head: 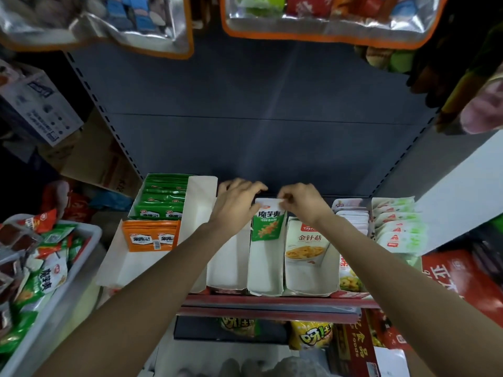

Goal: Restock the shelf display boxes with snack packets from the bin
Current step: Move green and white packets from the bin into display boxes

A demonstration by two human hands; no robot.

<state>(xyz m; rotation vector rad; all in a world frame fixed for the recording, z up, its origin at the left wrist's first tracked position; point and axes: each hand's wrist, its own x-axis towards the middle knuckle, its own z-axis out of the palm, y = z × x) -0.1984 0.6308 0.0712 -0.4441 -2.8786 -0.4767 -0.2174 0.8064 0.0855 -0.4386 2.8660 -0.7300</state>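
— Both hands on one packet?
— Yes: right hand (296,204) pinches the green packet (268,223) by its top edge; left hand (235,202), fingers loosely curved, steadies it upright at the back of its white display box (262,278).
— Label?
— "魔芋爽", matching packets in the bin (68,270); the neighbouring box reads "金针菇".

Shop aisle: metal shelf (272,300) with open display boxes (265,270) of snack packets (268,224), restock bin (68,270) alongside, hanging bagged goods (326,20) overhead.
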